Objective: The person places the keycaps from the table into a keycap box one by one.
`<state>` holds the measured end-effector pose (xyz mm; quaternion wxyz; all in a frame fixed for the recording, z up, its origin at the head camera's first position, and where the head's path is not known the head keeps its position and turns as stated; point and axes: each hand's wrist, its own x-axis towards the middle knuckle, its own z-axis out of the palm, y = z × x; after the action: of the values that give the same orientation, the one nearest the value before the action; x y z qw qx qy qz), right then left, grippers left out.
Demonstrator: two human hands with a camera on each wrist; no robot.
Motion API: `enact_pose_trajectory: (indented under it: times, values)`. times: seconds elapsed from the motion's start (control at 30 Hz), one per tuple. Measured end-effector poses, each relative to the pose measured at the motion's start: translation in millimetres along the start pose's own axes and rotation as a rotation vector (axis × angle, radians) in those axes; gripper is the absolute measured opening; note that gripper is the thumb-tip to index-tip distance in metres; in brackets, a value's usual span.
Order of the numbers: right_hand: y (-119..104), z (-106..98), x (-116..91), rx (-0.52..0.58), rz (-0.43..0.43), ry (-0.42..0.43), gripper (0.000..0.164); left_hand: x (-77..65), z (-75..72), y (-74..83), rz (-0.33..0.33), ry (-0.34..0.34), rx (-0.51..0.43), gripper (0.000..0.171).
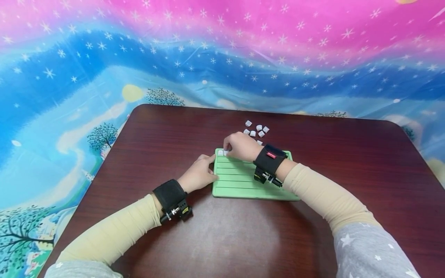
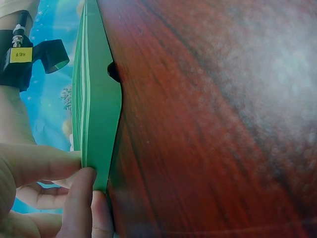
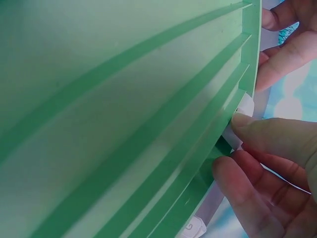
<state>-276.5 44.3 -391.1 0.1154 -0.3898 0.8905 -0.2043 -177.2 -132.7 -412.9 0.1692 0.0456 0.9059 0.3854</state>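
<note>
A light green ridged tray lies on the table. Along its left edge, my left hand touches the rim with fingertips and thumb set apart; the left wrist view shows the fingers against the green side wall. Over the tray's top row, my right hand pinches a small white keycap between thumb and fingers. Another white keycap sits beside it in the top left corner. In the right wrist view the thumb partly hides the pinched keycap.
Several loose white keycaps lie on the dark wooden table beyond the tray. One keycap near the tray's far edge bears a letter that looks like G. A patterned cloth hangs behind the table.
</note>
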Motion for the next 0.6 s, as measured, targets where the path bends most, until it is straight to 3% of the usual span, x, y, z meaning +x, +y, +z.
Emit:
enact_pose_trajectory:
  times: [0.6]
  values:
    - [-3.5,-0.9,-1.4,-0.03,-0.012,0.018,0.006,-1.2,-0.9,0.5,0.0,0.002,-0.004,0.079]
